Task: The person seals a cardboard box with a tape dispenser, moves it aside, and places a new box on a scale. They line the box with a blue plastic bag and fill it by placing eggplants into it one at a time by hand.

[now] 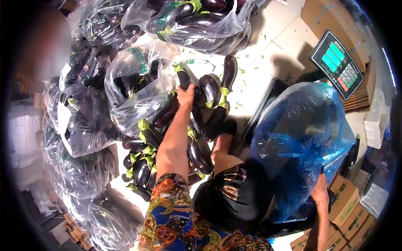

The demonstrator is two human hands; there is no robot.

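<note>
Left hand point(185, 94) closes round an eggplant point(183, 79) in the heap — right hand point(321, 192) clutches the blue bag point(293, 138), steadying it upright

A short-sleeved top point(176, 221) in a busy print of blue, orange, red, green and yellow covers the person's chest and upper arm, leaving the forearm bare down to the left hand point(185, 95). Black cloth point(238, 196) with a brown-and-cream motif lies over the lap, and the foot wears what looks like a black shoe point(229, 126). The right hand point(321, 192) is bare too.
</note>
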